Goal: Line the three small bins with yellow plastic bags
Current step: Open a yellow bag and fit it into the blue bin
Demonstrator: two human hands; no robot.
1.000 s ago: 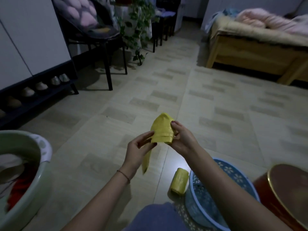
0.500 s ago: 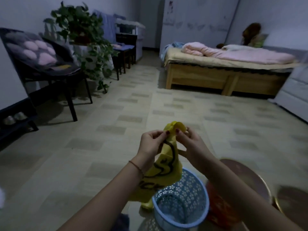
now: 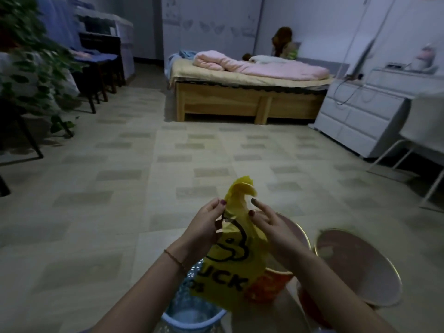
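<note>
We pinch the printed yellow plastic bag (image 3: pixel 230 255) with our raised left hand (image 3: pixel 204 227); our right hand (image 3: pixel 269 227) grips its other side, forefinger extended, above the blue perforated plastic bin (image 3: pixel 189 316).

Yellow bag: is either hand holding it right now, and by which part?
Both hands pinch the yellow bag near its top opening: left hand on the left edge, right hand on the right. The rest hangs down over the bins.
</note>
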